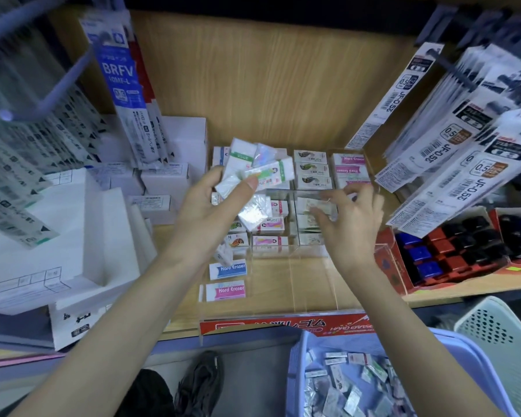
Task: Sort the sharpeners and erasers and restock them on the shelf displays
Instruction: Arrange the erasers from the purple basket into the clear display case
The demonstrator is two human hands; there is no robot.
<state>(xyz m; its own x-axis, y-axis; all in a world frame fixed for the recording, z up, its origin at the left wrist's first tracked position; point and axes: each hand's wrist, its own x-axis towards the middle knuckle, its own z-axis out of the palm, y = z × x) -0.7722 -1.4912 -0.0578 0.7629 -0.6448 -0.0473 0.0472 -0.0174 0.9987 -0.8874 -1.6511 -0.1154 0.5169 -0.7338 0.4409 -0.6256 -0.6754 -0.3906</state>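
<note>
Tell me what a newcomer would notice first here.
The left hand, mid-frame, grips a fan of erasers above the clear tray. The right hand reaches into that tray's right side. At lower right, a blue basket holds a loose heap of more small packets.

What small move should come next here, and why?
Probably the right hand seats the eraser at its fingertips into the clear display compartment; the left hand grips more erasers waiting to follow.
</note>
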